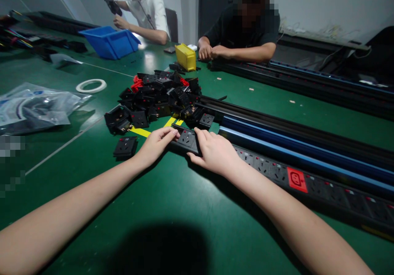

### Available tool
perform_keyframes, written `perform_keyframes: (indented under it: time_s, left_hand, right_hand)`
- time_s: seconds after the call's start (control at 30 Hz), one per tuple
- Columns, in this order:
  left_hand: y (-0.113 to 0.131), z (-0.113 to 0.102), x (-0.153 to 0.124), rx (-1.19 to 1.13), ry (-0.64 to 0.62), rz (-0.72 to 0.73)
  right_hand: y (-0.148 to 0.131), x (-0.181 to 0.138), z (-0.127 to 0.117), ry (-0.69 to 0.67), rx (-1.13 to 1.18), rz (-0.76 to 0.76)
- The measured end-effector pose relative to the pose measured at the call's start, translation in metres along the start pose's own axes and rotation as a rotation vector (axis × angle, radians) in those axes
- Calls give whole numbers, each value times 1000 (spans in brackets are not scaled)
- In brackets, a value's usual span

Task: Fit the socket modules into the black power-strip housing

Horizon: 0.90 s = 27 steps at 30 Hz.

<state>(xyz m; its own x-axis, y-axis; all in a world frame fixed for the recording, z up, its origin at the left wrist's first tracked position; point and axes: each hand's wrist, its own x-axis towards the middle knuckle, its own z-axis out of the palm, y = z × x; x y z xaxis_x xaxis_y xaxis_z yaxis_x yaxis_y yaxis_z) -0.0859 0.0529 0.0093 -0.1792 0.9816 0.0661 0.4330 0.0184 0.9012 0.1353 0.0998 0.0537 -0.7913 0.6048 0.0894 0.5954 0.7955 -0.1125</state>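
A long black power strip (321,188) runs from the table's middle to the right edge, with a row of sockets and one red socket (297,179). Between my hands, at the strip's near-left end, a black socket module (188,139) sits in the channel. My left hand (156,143) is closed on the end of the strip, thumb and fingertips beside that module. My right hand (217,150) grips the strip across its width just right of the module, covering part of it. A loose socket module (125,147) lies left of my left hand.
A heap of black socket modules (160,88) with red pieces lies beyond my hands. Blue-edged rails (277,143) lie behind the strip. A tape roll (91,86), plastic bag (37,104), blue bin (109,43) and yellow bin (185,57) stand around. Two people sit opposite.
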Motion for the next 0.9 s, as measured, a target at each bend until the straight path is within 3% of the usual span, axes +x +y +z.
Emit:
perform_keyframes:
  time_s: [0.13, 0.37, 0.73, 0.9]
  left_hand:
    - [-1, 0, 0, -29, 4, -13]
    - [1, 2, 0, -64, 44, 33]
    - [2, 2, -1, -28, 94, 22]
    - [4, 2, 1, -60, 207, -38]
  right_hand:
    - [1, 0, -1, 25, 31, -36]
    - [2, 0, -3, 44, 18, -251]
    - [7, 5, -12, -30, 77, -264]
    - [8, 4, -11, -16, 62, -282]
